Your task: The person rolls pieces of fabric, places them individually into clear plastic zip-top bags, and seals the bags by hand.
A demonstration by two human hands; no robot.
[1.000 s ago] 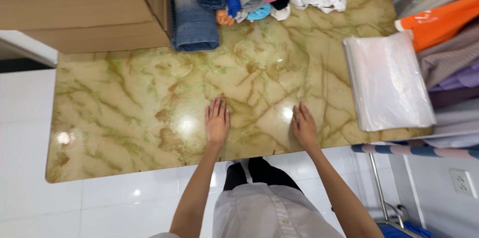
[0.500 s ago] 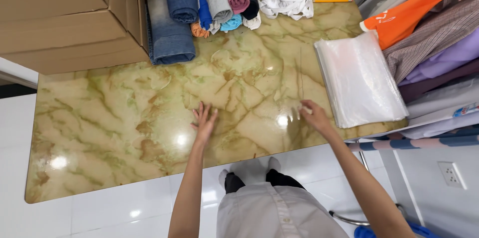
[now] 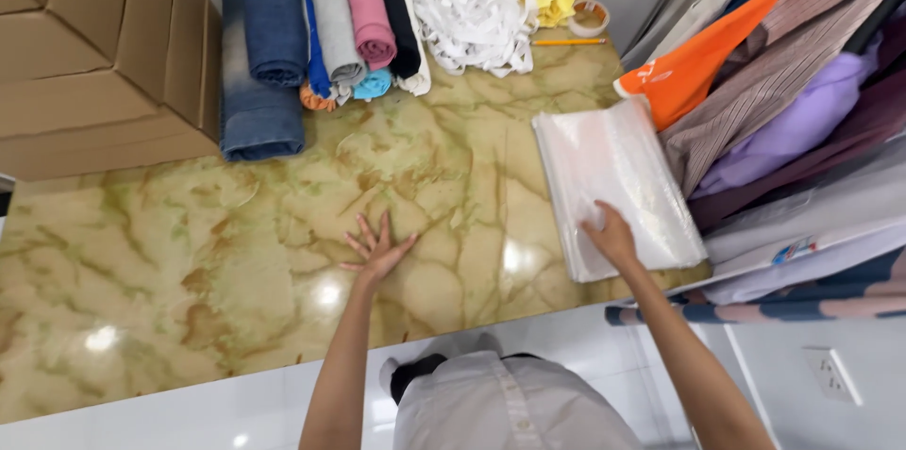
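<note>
A: Stack of clear plastic bags [image 3: 618, 181]. What does it look like?

B: Flat, rectangular pile of thin see-through film, milky white where the layers overlap, faintly crinkled and shiny. It lies on the marble table [image 3: 189, 261] at that table's right end, its near corner close to the front edge.

A: The table surface?

B: Polished stone look, yellow-green with brown veins, glossy enough to show lamp glare. Hard and flat.

A: Other materials around the stack?

B: Beyond the stack, toward the wall, a loose heap of white straps [image 3: 477, 16], soft and tangled. Left of that heap, rolled fabrics [image 3: 330, 21] lying side by side: denim blue, grey, pink, black. Further left of the stack, cardboard boxes [image 3: 90, 49], brown and matte. Just right of the stack, hanging cloths [image 3: 783, 82] in orange, stripes and purple, draped in folds; the orange one touches the stack's far right corner.

A: Right hand [image 3: 612, 235]?

B: Resting on top of the stack near its front left corner, fingers bent down onto the film. Whether it pinches a sheet or only presses, cannot tell.

A: Left hand [image 3: 377, 247]?

B: Well left of the stack, palm down on bare marble, fingers spread wide, holding nothing.
</note>
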